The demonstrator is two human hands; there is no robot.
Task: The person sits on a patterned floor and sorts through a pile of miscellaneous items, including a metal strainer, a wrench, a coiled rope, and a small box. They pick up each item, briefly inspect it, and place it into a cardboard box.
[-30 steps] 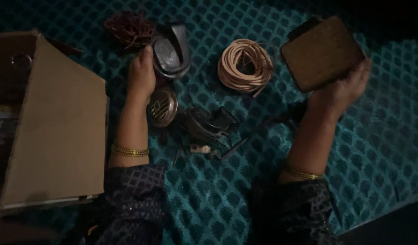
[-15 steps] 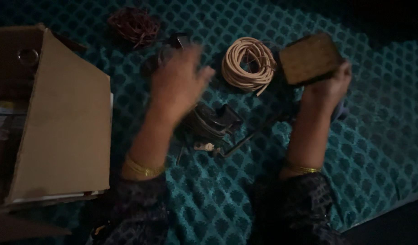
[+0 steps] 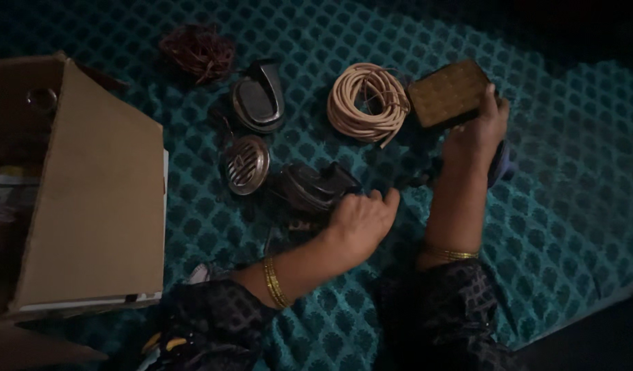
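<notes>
My right hand (image 3: 478, 130) grips a flat brown square block with a grid-marked face (image 3: 447, 93), holding it low over the teal patterned cloth (image 3: 570, 178), beside a coil of beige cord (image 3: 368, 102). My left hand (image 3: 358, 220) reaches across in the middle, fingers curled down onto small dark metal parts next to a black snail-shaped horn (image 3: 313, 187). Whether it holds anything is hidden under the hand. A round grilled horn (image 3: 246, 163) and a dark oval horn (image 3: 258, 96) lie to the left of it.
An open cardboard box (image 3: 90, 192) with a raised flap stands at the left. A tangle of dark red wire (image 3: 198, 49) lies at the back. A bluish round object (image 3: 500, 163) shows behind my right wrist. The scene is dim.
My left hand left the oval horn, swung right and came down by the black horn. My right hand lowered the brown block towards the cloth beside the beige coil.
</notes>
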